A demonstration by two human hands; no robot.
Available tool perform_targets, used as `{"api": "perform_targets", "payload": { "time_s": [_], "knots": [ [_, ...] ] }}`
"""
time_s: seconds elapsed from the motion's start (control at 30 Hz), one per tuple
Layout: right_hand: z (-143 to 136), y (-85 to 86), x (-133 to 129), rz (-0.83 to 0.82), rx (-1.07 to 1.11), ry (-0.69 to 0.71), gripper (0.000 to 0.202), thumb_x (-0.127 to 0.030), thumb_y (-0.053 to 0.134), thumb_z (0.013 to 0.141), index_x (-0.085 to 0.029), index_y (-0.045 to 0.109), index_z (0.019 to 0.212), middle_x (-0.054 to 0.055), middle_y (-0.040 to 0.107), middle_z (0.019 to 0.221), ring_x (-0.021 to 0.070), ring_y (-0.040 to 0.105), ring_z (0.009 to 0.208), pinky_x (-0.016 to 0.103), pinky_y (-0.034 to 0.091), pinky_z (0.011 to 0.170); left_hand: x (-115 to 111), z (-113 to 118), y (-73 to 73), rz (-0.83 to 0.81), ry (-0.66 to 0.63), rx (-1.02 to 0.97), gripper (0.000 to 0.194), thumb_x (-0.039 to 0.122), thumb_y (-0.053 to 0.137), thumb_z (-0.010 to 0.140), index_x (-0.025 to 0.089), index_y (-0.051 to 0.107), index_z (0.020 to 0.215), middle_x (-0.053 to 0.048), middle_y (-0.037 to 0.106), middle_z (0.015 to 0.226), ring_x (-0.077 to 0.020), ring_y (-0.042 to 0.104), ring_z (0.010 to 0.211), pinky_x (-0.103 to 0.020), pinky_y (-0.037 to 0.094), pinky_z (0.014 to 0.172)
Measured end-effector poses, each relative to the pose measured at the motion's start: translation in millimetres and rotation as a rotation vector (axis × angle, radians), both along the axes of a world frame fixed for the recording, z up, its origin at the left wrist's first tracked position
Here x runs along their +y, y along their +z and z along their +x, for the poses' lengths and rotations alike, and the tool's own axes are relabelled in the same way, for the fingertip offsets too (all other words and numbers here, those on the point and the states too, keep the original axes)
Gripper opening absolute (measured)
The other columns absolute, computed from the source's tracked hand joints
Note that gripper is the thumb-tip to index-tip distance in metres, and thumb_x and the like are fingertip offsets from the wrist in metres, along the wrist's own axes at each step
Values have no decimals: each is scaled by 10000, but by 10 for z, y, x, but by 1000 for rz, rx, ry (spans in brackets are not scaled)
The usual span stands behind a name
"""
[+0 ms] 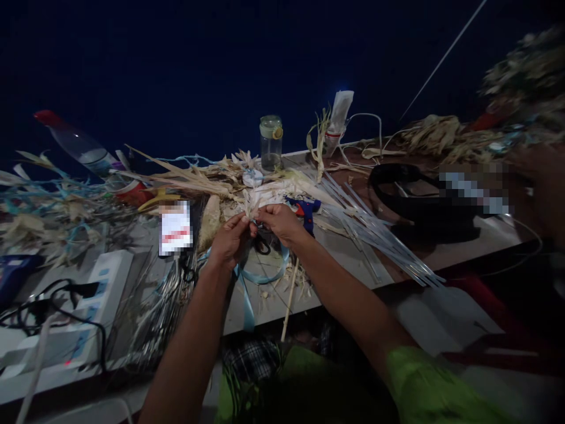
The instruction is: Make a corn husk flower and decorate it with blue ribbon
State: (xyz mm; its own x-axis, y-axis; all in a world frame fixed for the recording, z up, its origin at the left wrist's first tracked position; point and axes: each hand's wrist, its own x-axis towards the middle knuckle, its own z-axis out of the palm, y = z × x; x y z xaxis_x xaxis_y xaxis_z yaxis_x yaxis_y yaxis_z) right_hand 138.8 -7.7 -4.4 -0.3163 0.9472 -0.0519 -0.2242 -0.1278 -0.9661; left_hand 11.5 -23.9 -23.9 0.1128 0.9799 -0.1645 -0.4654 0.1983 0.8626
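Note:
At the middle of the table both hands meet, fingertips pinched together. My left hand (230, 238) and my right hand (280, 222) grip the base of a small pale bunch of dried husk strips (250, 203), which stands upright between them. What else the fingertips hold is too small to make out. A light blue ribbon (265, 277) curls on the table below the hands and drops over its front edge. Black scissor handles (263, 244) show just under my right hand. Beside that hand lies a blue and red glue gun (308, 211).
Long translucent sticks (379, 241) spread to the right, near a black looped object (410, 200). Finished-looking husk flowers (57, 235), a lit phone (175, 228), thin wires (165, 312) and a power strip (99, 306) crowd the left. A lidded jar (271, 144) stands behind.

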Motion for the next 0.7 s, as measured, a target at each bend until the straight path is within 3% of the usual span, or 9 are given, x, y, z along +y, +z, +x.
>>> {"api": "perform_targets", "payload": {
  "time_s": [0.37, 0.7],
  "knots": [
    [-14, 0, 8, -72, 26, -31, 299, -373, 682, 567, -135, 504, 525, -19, 545, 452, 46, 421, 398, 190, 293, 430, -3, 20, 34, -24, 48, -2, 283, 223, 718, 580, 163, 547, 797, 39, 584, 529, -64, 518, 473, -182, 401, 506],
    [-38, -47, 22, -4, -105, -137, 269, -382, 650, 597, -127, 570, 567, -16, 559, 495, 54, 425, 439, 200, 332, 467, -16, 58, 23, -4, 118, 35, 218, 209, 715, 577, 148, 573, 730, 29, 605, 558, -57, 538, 509, -177, 424, 552]
  ]
}}
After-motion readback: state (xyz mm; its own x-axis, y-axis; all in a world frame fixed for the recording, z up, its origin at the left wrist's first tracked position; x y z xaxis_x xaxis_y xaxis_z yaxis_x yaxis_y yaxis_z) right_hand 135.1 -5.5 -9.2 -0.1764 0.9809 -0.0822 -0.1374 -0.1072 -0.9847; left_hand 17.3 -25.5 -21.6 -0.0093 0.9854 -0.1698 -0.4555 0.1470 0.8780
